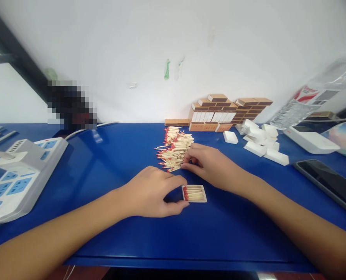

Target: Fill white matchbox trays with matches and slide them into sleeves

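My left hand (157,192) grips the left end of a small white matchbox tray (205,197) between thumb and fingers. In the tray lies a layer of red-tipped matches (194,192), heads to the left. Just behind it, a loose heap of matches (173,153) is spread on the blue table, most heads pointing left. At the heap's right edge my right hand (203,161) has its thumb and fingers closed in a pinch on matches; how many is hidden by the fingers.
Brown matchboxes (212,105) are stacked against the wall. Beside them lie empty white trays (257,136). Farther right are a tilted plastic bottle (310,97), a white device (313,140) and a phone (330,182). A power strip (49,163) with a plugged-in adapter sits on the left of the table (117,237).
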Tool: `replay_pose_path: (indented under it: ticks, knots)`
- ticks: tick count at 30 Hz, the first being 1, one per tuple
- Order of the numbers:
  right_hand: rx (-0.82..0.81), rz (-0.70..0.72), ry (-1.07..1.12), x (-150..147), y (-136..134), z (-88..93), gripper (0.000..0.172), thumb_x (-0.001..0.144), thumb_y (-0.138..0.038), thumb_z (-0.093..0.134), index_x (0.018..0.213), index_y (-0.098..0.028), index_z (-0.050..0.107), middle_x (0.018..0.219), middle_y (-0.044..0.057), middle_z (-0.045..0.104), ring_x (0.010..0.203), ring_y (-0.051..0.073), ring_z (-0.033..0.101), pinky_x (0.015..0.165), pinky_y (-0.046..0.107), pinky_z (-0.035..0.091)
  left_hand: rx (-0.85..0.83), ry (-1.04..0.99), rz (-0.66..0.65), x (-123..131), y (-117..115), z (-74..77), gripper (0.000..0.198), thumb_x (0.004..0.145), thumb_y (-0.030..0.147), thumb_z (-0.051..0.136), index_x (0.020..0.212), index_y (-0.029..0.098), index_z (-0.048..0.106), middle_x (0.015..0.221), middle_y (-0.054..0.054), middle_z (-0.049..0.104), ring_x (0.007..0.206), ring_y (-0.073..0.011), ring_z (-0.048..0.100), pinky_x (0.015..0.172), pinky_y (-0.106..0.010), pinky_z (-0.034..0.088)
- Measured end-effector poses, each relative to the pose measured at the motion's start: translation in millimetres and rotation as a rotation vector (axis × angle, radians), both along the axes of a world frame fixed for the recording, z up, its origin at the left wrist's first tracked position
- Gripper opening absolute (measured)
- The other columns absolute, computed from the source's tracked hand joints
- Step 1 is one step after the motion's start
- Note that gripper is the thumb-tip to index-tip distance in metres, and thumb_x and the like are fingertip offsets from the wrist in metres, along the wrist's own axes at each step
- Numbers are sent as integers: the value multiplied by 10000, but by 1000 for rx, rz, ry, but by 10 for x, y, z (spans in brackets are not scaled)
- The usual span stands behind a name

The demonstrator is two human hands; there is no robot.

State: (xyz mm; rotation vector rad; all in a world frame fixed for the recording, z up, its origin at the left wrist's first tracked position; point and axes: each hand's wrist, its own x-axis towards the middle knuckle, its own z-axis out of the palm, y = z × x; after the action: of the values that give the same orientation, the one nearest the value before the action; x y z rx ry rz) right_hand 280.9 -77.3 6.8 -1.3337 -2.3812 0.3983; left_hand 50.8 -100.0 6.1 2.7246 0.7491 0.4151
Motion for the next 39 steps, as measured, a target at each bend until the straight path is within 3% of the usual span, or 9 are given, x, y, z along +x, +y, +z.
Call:
replay_pose_path:
  ticks: [8,13,24,33,39]
  knots:
    - [-3,189,16,-74,-63,3,101,998,-276,643,930,-201,651,953,25,614,800,155,560,692,280,398,45,-13,-79,37,-119,-34,232,885,408,665,1002,214,716,697,21,702,625,-167,658,562,-285,413]
    - [-15,157,5,-119,-67,1,66,1000,-270,635,1023,-210,647,1020,43,629,817,164,559,700,288,392,40,11,-64,29,-107,-37,231,896,422,652,987,219,718,667,23,684,603,-170,656,561,-292,425]
    - [-19,145,15,-164,-67,-29,121,1023,-312,592,982,-199,608,973,30,625,773,151,525,665,281,351,20,8,-66,25,-92,-17,226,881,394,666,994,208,725,678,25,686,606,-167,648,566,-297,426]
    - [-39,83,-73,-87,-79,52,220,1015,-349,595,855,-201,561,865,28,624,711,155,513,624,287,331,10,2,-59,5,-67,-1,210,894,380,656,1016,219,714,698,36,698,617,-149,651,583,-281,428]
    - [-44,64,-117,45,-55,129,245,983,-356,627,795,-214,561,783,19,624,684,157,519,599,289,329,36,-1,46,-41,57,21,247,892,400,663,1035,205,712,653,37,652,551,-117,596,547,-237,405]
